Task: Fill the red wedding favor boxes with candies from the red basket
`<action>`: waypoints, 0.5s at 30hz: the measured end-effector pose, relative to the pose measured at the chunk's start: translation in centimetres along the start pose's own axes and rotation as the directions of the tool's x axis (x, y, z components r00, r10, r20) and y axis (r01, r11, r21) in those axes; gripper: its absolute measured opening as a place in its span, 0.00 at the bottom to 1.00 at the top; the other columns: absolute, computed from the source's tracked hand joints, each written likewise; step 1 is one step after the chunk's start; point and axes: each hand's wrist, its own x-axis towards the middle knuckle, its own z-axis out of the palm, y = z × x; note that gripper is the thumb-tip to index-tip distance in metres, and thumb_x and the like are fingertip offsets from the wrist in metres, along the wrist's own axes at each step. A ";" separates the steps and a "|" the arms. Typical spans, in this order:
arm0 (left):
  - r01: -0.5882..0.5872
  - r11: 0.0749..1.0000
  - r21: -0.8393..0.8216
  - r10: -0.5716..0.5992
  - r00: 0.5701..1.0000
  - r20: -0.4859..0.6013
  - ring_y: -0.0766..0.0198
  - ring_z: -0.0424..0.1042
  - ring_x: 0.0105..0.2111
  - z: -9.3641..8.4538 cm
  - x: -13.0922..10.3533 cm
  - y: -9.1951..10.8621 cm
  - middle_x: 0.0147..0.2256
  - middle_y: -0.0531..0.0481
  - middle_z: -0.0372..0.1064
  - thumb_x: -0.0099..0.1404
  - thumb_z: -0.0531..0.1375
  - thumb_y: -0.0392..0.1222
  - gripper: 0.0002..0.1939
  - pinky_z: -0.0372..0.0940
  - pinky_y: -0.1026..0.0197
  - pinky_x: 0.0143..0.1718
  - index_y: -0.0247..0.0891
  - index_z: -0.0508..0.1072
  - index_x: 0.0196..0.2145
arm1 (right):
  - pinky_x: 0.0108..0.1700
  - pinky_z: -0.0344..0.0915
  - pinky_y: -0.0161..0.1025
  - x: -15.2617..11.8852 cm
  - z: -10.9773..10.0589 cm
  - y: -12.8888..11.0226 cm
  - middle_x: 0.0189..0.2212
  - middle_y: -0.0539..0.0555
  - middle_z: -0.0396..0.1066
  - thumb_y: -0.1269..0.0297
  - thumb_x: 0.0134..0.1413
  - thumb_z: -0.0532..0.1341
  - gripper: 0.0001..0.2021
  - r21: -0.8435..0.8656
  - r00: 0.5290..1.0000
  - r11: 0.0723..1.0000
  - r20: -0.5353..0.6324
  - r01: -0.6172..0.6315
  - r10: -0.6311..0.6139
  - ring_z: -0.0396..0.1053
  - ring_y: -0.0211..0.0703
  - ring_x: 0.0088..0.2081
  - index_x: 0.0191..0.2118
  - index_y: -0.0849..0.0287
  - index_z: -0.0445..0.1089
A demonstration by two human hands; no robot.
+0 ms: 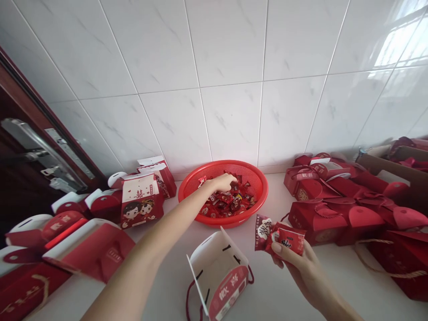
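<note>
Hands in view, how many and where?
2: the left hand is in the red basket, among wrapped sweets; the right hand holds red packets, right of the open box. No others show.

"SWEET SUGAR" on red packet [263, 232], Chinese characters on open box [228, 290]

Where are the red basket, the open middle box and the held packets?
Red basket [264, 191], head view: right rim.
Open middle box [218, 262], head view: pale interior.
Held packets [290, 238], head view: printed front.
</note>
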 end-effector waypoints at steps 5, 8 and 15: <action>0.077 0.995 0.063 -0.073 0.996 -0.059 0.54 0.73 0.55 -0.9 -1.0 -1.7 0.59 0.45 0.71 0.57 0.59 0.26 0.31 0.66 0.64 0.52 0.42 0.73 0.58 | 0.29 0.56 0.37 -0.3 -0.1 0.2 0.22 0.49 0.63 0.49 0.46 0.74 0.21 -0.008 1.000 1.000 -0.004 -0.018 0.018 0.57 0.37 0.26 0.29 0.58 0.66; 0.116 0.988 0.106 -0.113 0.993 -0.040 0.54 0.73 0.56 -1.0 -1.3 -2.2 0.60 0.46 0.71 0.56 0.58 0.24 0.34 0.68 0.64 0.51 0.45 0.73 0.59 | 0.30 0.56 0.37 -0.4 -0.2 0.3 0.22 0.49 0.64 0.50 0.48 0.73 0.20 -0.024 0.999 0.999 0.020 -0.032 0.032 0.58 0.38 0.26 0.32 0.58 0.68; 0.055 0.980 0.192 -0.058 0.998 0.005 0.56 0.73 0.55 -0.6 -1.3 -1.3 0.56 0.50 0.74 0.57 0.60 0.25 0.28 0.66 0.57 0.57 0.49 0.78 0.52 | 0.30 0.55 0.38 -0.2 -0.2 0.4 0.22 0.48 0.64 0.48 0.46 0.73 0.24 -0.047 0.999 0.998 -0.001 -0.035 0.035 0.57 0.38 0.26 0.40 0.59 0.69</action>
